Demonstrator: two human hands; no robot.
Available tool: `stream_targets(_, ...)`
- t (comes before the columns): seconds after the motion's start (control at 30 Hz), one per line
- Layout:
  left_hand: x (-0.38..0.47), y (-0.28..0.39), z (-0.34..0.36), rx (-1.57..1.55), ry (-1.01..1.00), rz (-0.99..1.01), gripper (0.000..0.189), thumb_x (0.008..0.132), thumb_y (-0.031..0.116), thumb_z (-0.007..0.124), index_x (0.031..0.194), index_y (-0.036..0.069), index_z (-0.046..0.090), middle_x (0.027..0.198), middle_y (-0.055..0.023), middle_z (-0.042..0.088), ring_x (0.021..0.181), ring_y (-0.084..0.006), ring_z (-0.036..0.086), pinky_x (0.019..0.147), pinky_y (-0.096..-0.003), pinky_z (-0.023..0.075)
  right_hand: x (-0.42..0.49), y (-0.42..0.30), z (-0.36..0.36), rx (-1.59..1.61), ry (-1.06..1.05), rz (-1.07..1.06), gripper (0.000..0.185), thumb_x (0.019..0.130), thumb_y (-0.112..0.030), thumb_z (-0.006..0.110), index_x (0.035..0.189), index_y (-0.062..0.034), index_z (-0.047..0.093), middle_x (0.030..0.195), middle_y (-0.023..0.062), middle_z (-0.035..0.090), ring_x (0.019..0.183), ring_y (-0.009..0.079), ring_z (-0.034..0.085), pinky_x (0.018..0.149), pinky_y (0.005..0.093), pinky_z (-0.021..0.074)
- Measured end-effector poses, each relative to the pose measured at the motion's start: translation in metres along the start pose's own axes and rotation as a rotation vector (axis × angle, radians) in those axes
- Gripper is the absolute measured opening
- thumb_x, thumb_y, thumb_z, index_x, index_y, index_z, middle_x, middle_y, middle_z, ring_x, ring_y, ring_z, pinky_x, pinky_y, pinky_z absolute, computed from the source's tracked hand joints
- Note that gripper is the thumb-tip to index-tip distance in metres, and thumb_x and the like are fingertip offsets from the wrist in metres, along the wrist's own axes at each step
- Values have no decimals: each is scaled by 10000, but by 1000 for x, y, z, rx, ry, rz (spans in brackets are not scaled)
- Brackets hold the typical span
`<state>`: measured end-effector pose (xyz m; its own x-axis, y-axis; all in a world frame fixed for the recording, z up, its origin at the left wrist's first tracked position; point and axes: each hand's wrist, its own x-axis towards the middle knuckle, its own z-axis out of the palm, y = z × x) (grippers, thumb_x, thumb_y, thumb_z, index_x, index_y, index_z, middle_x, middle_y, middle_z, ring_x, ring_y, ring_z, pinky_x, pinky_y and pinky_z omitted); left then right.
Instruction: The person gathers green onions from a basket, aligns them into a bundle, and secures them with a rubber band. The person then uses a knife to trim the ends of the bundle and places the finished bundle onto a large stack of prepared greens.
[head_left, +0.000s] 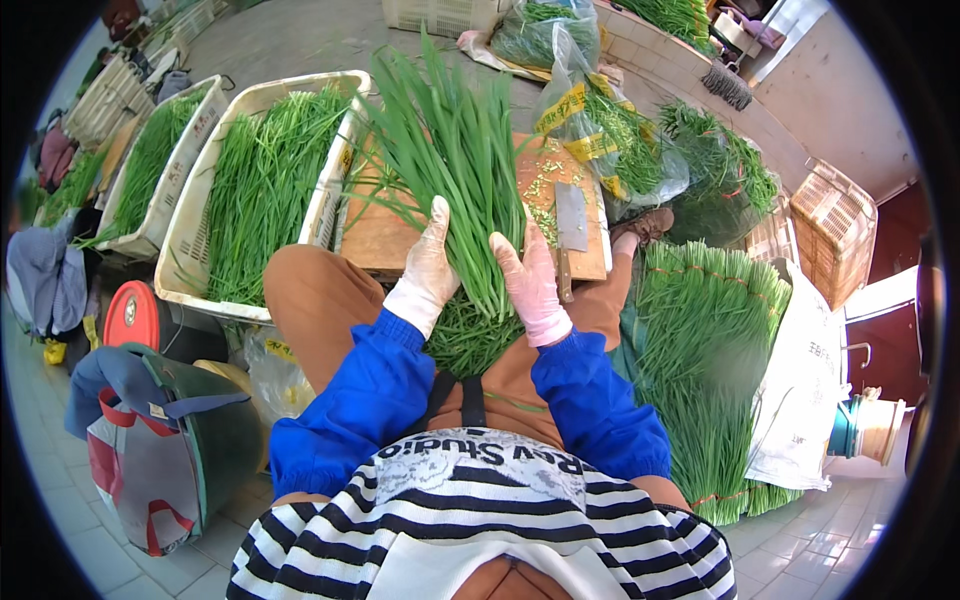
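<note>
A thick bunch of garlic chives (461, 161) stands tilted between my two gloved hands, its leaf tips pointing away from me. My left hand (426, 274) presses on its left side, thumb up along the leaves. On the other side, my right hand (534, 289) has its palm against the lower stalks. Beyond the bunch is a wooden cutting board (382, 232), partly hidden by the leaves. A cleaver (571, 221) lies on the board's right part, its handle toward me, with chopped stalk bits (546, 176) scattered about. Loose green leaves (472, 341) lie between my legs.
A white plastic crate (166, 255) of chives stands left of the board, another crate (129, 244) beyond it. Tied chive bundles (697, 352) are stacked at right beside a white sack (799, 390). Plastic bags (667, 184) sit at far right; a red-lidded bucket (135, 319) stands at left.
</note>
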<state>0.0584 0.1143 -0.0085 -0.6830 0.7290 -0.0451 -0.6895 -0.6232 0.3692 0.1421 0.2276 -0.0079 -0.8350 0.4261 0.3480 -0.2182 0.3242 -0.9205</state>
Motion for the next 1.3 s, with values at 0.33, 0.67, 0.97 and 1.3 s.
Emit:
stream_targets(0.33, -5, -10, -22, 187, -68, -143, 594, 746, 229, 773, 1237, 34, 502, 1180, -70, 585, 1053, -190, 577, 925, -328, 481, -15, 20, 13, -356, 113, -211, 453, 964, -290, 395, 1302, 6, 454, 1139, 194, 511, 1077, 333, 468, 919, 404, 366)
stream_targets(0.67, -16, 4, -5, 421, -121, -216, 528, 669, 86, 793, 1151, 31, 584, 1038, -34, 632, 963, -138, 584, 854, -293, 468, -6, 36, 3, -481, -15, -172, 880, 813, -275, 627, 1471, -51, 88, 1456, 239, 248, 1350, 385, 227, 1099, 432, 196)
stream_targets(0.97, -33, 18, -10, 483, -156, -163, 520, 663, 98, 755, 1142, 9, 576, 1008, -68, 636, 925, -170, 614, 848, -309, 488, 18, -4, -24, 49, -339, 302, 975, 734, -357, 760, 1449, -23, 187, 1425, 213, 329, 1326, 276, 317, 1081, 357, 262)
stream_targets(1.3, -33, 17, -16, 641, -100, -139, 393, 672, 50, 759, 1034, 34, 605, 907, -37, 634, 807, -134, 615, 744, -277, 510, 41, -133, -24, 59, 149, -138, 199, 921, -154, 563, 1079, -46, 616, 767, 16, 615, 569, 51, 510, 518, 180, 414)
